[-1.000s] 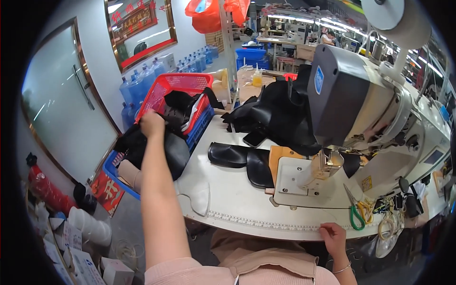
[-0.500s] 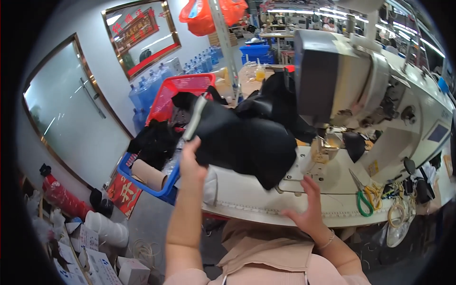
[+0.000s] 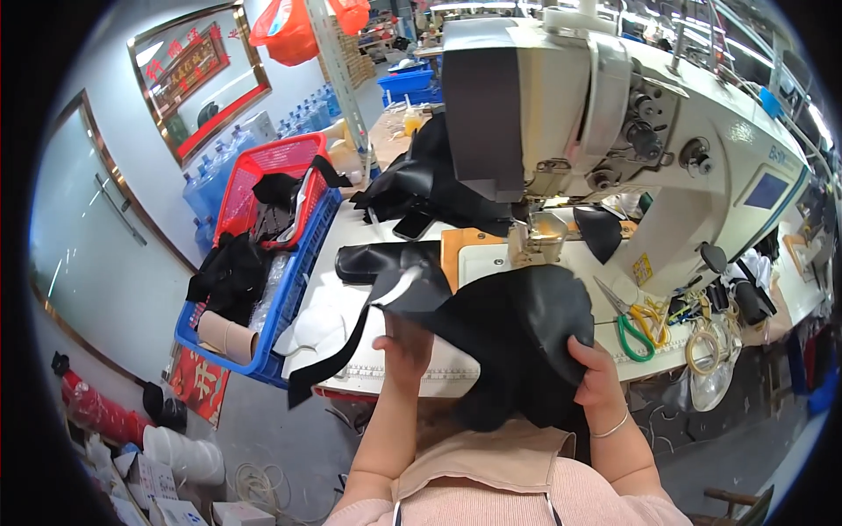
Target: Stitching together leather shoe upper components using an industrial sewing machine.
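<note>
While the black leather panel (image 3: 531,324) hangs across the front of the bench (image 3: 364,361), the right hand (image 3: 598,375) grips its right margin, presumably to spread the limp material; the left hand (image 3: 405,351) meets its left part, fingers hidden, closure indeterminable

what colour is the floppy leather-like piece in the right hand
The floppy piece is black, clearest in the head view.

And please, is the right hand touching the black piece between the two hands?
Touching; in the head view, the right hand has its thumb on the black piece.
</note>
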The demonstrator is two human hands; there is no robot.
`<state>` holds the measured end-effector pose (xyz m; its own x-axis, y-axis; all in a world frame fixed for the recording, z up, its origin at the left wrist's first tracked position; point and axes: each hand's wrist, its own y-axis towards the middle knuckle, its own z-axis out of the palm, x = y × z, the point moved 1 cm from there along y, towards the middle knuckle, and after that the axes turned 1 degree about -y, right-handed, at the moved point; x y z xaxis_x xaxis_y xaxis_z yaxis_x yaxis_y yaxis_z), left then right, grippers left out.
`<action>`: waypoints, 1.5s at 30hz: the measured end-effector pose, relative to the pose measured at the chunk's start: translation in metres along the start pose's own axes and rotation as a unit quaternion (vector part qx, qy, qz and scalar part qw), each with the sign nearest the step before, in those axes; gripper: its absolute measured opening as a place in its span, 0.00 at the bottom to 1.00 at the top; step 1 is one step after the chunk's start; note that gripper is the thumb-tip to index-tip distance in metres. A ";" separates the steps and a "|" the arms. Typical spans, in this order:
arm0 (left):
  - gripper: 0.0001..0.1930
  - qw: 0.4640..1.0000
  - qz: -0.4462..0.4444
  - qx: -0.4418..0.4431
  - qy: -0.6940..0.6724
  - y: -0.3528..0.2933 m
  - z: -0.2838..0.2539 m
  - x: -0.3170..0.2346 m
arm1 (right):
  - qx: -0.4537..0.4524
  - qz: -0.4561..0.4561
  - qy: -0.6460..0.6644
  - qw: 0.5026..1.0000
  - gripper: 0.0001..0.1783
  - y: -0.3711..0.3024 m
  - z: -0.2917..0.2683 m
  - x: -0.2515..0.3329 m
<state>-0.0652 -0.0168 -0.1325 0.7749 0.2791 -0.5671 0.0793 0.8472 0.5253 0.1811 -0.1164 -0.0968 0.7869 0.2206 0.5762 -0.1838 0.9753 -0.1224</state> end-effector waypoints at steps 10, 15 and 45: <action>0.22 0.941 -0.223 -0.250 0.049 -0.020 0.004 0.016 | -0.221 -0.307 -0.107 0.919 0.19 -0.037 -0.045 0.039; 0.17 0.900 -0.278 -0.333 0.042 -0.085 0.048 -0.015 | -0.218 -0.232 -0.250 0.914 0.19 -0.047 -0.063 0.056; 0.19 0.680 -0.026 0.281 0.676 -0.065 0.048 0.032 | 0.073 -0.107 -0.931 0.340 0.28 0.037 -0.040 0.048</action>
<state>-0.0151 -0.0849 -0.1545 -0.4940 0.7382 -0.4593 0.6060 0.6712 0.4270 0.2356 -0.0695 -0.1056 -0.9218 -0.3775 0.0881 -0.3748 0.9259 0.0467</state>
